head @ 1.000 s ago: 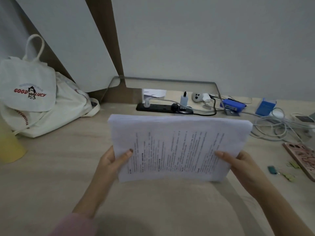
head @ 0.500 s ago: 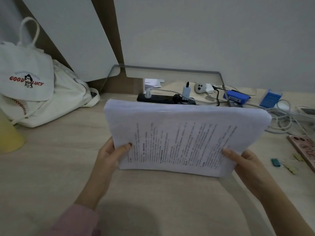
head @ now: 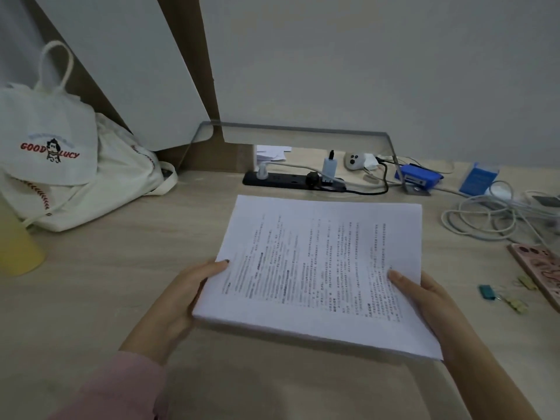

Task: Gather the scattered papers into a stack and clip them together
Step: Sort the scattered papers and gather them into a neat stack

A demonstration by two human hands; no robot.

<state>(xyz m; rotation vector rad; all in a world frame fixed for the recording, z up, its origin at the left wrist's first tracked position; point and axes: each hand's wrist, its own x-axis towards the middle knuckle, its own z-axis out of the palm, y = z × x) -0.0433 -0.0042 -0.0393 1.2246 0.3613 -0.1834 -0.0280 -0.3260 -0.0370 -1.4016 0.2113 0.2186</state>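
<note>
One paper stack (head: 318, 274), squared, at bench (head: 106, 283) centre. Left hand (head: 178, 301) grasping its 9 o'clock edge, right hand (head: 424, 301) its 3 o'clock edge. Binder clips (head: 503, 295), roughly three, at 3 o'clock. Two tote bags (head: 75, 174) at 10 o'clock, contents hidden.

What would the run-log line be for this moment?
phase: stack gathered, unclipped | left hand: grips paper stack left edge | right hand: grips right edge | binder clips: on desk, right, untouched
</note>
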